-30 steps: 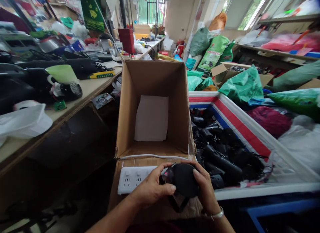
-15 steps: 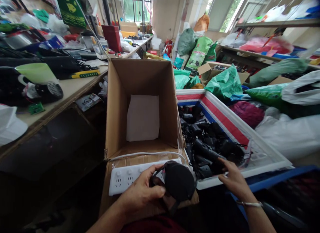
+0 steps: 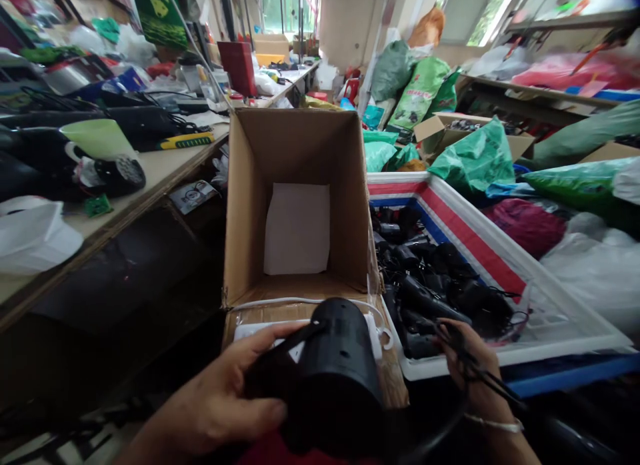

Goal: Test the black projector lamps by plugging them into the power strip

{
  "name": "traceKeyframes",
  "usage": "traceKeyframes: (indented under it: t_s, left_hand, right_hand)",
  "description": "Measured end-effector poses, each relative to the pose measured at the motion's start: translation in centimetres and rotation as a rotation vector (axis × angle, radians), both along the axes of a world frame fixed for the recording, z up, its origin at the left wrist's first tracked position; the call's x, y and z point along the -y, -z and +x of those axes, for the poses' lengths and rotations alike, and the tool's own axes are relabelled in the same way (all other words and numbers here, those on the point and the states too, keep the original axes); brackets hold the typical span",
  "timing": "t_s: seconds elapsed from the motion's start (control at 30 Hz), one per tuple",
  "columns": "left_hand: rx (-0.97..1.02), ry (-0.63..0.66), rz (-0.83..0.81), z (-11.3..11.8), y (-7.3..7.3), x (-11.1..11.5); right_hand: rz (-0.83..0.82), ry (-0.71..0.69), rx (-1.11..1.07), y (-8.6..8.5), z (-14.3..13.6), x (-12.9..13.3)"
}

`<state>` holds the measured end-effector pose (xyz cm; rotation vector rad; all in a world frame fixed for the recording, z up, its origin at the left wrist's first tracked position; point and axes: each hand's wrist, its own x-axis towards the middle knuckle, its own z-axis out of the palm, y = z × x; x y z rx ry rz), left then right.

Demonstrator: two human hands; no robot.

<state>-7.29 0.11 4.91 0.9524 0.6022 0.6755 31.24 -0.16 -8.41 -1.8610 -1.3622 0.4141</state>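
My left hand (image 3: 215, 392) is wrapped round the handle side of a black corded appliance (image 3: 345, 358), shaped like a hair dryer with a thick round barrel. It is held over a white power strip (image 3: 250, 329), covering most of it. My right hand (image 3: 473, 365) is closed on a black power cord (image 3: 463, 358), partly bundled, beside the near rim of a white plastic crate (image 3: 565, 335). Inside the crate lies a heap of similar black appliances (image 3: 430, 298) with cords. Behind the strip, an open cardboard box (image 3: 300, 145) lies facing me, a pale sheet (image 3: 297, 228) inside.
On the left, a workbench (image 3: 155, 175) carries a green cup (image 3: 97, 140), a yellow-handled tool (image 3: 187, 141), a white tub (image 3: 37, 235) and black parts. Green bags (image 3: 475, 155) and white sacks (image 3: 595, 258) lie beyond and right of the crate.
The appliance has come nearer and turned, so its barrel side shows instead of its round end. My right hand has gone from spread fingers at the crate to gripping the cord. The view has shifted left.
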Motion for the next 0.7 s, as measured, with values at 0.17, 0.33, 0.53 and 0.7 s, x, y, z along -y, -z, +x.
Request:
traceKeyframes:
  t_s: [0.17, 0.33, 0.53, 0.7]
  left_hand:
    - [-0.098, -0.242, 0.041, -2.9, -0.6, 0.0]
    - [-0.122, -0.250, 0.149, -4.0, 0.4, 0.0]
    - [-0.063, -0.218, 0.131, -4.5, 1.7, -0.1]
    - [-0.038, -0.230, 0.123, -4.6, 2.4, -0.4]
  right_hand:
    - [0.039, -0.182, -0.071, -1.2, -6.6, 1.0]
    - [0.135, -0.360, -0.129, -0.9, -9.6, 0.9]
    - [0.157, -0.516, -0.051, -0.9, -8.4, 0.6]
    - [0.195, -0.481, 0.216, -2.1, -8.8, 0.1]
